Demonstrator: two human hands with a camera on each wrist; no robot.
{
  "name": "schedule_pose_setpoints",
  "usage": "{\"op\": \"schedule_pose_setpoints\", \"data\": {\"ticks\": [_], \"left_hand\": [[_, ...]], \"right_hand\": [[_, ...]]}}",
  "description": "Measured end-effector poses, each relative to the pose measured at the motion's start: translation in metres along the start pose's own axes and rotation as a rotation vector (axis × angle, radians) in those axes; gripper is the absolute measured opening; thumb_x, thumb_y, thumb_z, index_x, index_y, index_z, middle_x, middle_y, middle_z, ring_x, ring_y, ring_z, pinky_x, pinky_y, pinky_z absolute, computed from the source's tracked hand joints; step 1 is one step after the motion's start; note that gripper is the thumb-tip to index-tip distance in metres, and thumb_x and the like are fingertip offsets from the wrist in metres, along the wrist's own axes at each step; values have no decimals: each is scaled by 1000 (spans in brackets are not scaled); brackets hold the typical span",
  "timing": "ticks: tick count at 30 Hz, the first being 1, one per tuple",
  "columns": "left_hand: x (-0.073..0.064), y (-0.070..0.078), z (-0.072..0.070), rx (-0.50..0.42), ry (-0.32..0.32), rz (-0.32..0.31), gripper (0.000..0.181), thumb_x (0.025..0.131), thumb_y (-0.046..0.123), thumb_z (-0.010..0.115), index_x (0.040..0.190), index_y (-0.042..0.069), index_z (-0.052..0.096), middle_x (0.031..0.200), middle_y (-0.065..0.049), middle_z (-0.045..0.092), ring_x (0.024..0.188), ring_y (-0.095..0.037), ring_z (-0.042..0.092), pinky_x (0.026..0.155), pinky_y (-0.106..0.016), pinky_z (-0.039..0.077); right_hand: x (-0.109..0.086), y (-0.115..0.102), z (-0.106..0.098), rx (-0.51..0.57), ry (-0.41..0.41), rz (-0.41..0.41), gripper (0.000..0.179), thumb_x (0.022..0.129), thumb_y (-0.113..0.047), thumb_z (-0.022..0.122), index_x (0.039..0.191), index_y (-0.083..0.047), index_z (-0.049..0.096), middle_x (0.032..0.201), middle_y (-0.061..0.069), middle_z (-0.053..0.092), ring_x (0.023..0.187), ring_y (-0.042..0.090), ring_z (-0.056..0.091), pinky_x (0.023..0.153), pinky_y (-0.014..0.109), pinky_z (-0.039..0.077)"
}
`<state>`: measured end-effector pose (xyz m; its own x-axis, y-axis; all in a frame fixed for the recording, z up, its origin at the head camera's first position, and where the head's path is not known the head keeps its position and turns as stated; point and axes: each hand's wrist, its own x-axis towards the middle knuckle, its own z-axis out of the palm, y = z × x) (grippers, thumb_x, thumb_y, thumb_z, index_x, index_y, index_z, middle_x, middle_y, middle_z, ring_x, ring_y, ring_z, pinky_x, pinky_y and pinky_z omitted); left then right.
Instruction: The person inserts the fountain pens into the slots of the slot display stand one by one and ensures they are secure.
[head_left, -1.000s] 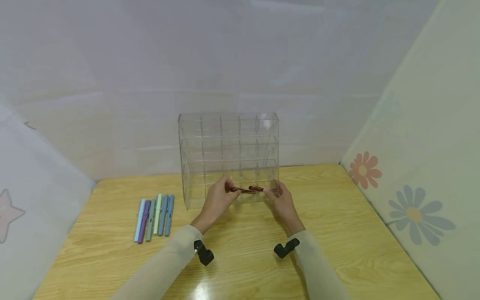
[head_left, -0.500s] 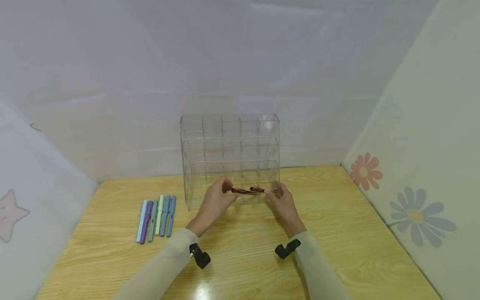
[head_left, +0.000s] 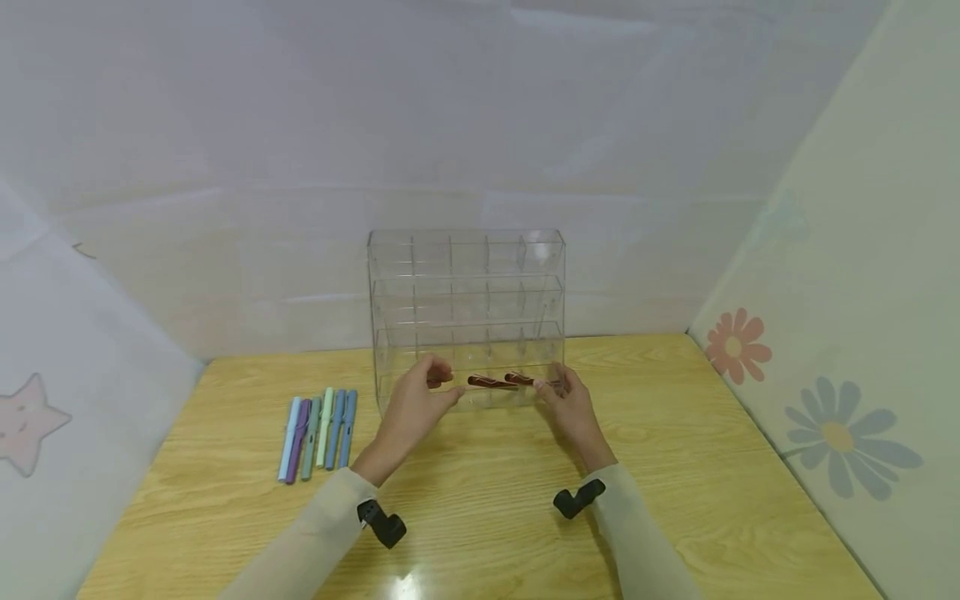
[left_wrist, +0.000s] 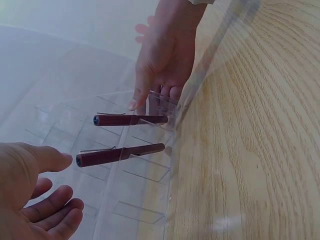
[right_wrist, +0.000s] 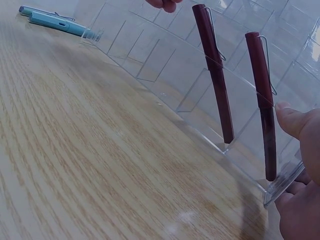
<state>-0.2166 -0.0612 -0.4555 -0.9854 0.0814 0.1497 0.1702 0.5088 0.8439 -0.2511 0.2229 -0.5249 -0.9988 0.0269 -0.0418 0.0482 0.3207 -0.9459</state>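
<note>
A clear plastic pen organizer [head_left: 468, 324] with stepped rows of compartments stands at the back of the table. Two dark red capped pens with metal clips stand, slightly tilted, in its front row. One pen [right_wrist: 260, 70] is in the end compartment on the right, and the other pen [right_wrist: 216, 75] is beside it to the left. My left hand [head_left: 416, 400] hovers just left of the pens, thumb and fingers spread apart, holding nothing. My right hand [head_left: 573, 414] grips the organizer's right side, thumb in front and fingers around the lower corner.
Several capped pens lie side by side on the wooden table [head_left: 480, 508] at the left: a light blue pen [head_left: 289, 440], a purple pen [head_left: 297, 442], green pens and blue pens [head_left: 347, 429]. A pale wall [head_left: 450, 125] rises right behind the organizer.
My left hand has let go of the left dark red pen and drawn back to the left. My right hand keeps its hold on the organizer.
</note>
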Motion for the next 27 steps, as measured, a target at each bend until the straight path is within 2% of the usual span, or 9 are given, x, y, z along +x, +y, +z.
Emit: {"op": "schedule_pose_setpoints", "data": {"ticks": [6,13,22,27], "left_hand": [[-11,-3,-14,-17,26,-2,34,98,23,80,123,9,63,126,-14,71,123,-36,68,107,-53,55],[-24,-10,-29,-2,64,-1,37,98,23,80,125,5,63,124,-15,72,121,-38,68,106,-55,56],[-35,-20,-54,37,93,-28,38,99,25,78,128,7,61,126,-15,72,120,-37,68,107,-54,55],[-41,-26,-68,52,121,-16,38,100,24,77,129,5,61,125,-17,72,118,-36,69,106,-56,55]], "right_hand": [[0,0,0,-21,-14,-5,83,106,-46,65,169,-7,25,166,22,44,150,42,49,120,60,44],[1,1,0,0,-8,20,82,106,-43,67,169,-10,26,163,19,48,151,40,48,122,58,43],[1,0,0,1,-5,7,81,106,-42,68,168,-10,28,161,19,50,149,39,50,122,58,44],[-1,-1,-1,-17,-14,0,83,106,-43,66,169,-9,25,167,21,43,153,41,45,123,60,42]]}}
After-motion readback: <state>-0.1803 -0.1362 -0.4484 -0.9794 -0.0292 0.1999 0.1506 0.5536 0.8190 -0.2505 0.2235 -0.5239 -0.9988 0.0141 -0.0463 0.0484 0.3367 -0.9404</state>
